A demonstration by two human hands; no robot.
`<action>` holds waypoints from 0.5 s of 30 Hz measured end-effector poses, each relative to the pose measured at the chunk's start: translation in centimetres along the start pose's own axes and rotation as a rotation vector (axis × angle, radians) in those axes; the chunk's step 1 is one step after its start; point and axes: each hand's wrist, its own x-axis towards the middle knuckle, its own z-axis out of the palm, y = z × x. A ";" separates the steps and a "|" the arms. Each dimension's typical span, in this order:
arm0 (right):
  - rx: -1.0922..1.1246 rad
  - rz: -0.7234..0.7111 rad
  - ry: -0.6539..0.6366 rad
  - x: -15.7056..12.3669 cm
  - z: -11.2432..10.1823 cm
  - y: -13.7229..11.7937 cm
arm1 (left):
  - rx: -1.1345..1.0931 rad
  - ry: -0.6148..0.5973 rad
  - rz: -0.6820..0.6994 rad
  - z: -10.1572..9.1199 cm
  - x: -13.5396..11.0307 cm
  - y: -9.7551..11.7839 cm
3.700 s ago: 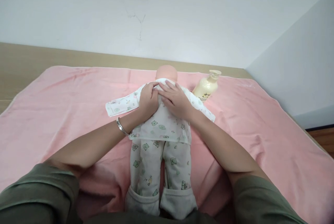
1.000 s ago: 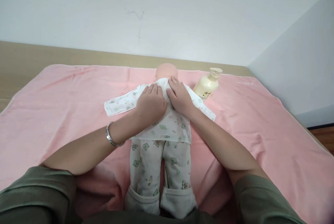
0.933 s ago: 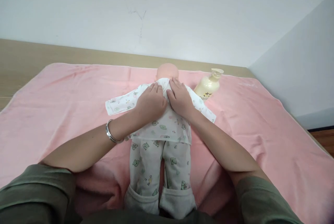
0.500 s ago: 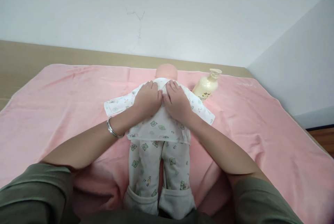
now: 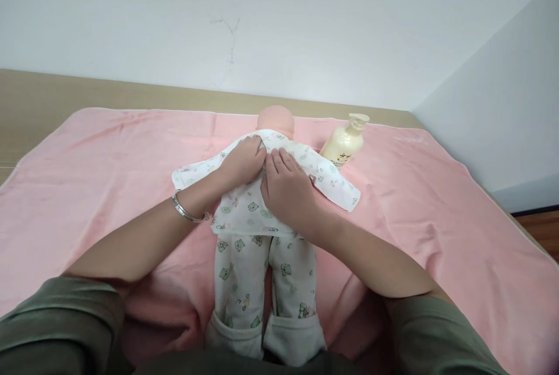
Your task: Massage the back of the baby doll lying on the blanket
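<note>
A baby doll (image 5: 276,119) lies lengthwise before me, its bald head at the far end and no face showing. It wears a white printed shirt (image 5: 242,212) with the sleeves spread to both sides, and matching trousers (image 5: 286,285) with folded-over feet. My left hand (image 5: 245,161), a bangle on its wrist, is closed with the shirt fabric gathered at its fingers near the upper chest. Beside it, my right hand (image 5: 288,188) lies on the shirt's middle with its fingers stretched out. The palms hide part of the shirt.
A pale yellow pump bottle (image 5: 343,143) stands by the doll's right-hand sleeve. Under everything spreads a pink blanket (image 5: 406,218) with folds. Behind it are the wooden surface's edge (image 5: 174,89) and a white wall (image 5: 305,31).
My right hand has slid down and toward the left, its fingers now straighter. My left hand has closed more on the shirt. The doll and bottle stay put.
</note>
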 end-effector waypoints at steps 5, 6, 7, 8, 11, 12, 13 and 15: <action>0.169 0.083 -0.093 2.4 -0.2 2.5 | 0.157 0.140 0.203 1.4 -1.7 0.5; 0.193 0.132 -0.108 3.1 -0.1 3.3 | 0.190 0.156 0.249 1.5 -2.3 0.9; 0.207 0.178 -0.115 3.7 0.0 4.1 | 0.208 0.162 0.286 1.5 -2.9 1.3; 0.212 0.214 -0.112 4.1 0.1 4.7 | 0.209 0.159 0.308 1.4 -3.3 1.6; 0.200 0.231 -0.082 4.3 0.4 5.1 | 0.145 0.114 0.303 0.8 -3.4 1.9; 0.182 0.218 -0.067 3.9 0.4 4.7 | 0.113 0.096 0.283 0.7 -3.0 1.6; 0.159 0.203 -0.053 3.4 0.4 4.1 | 0.087 0.084 0.264 0.6 -2.4 1.3; 0.107 0.165 -0.025 2.2 0.3 2.6 | 0.051 0.097 0.241 0.9 -1.1 0.3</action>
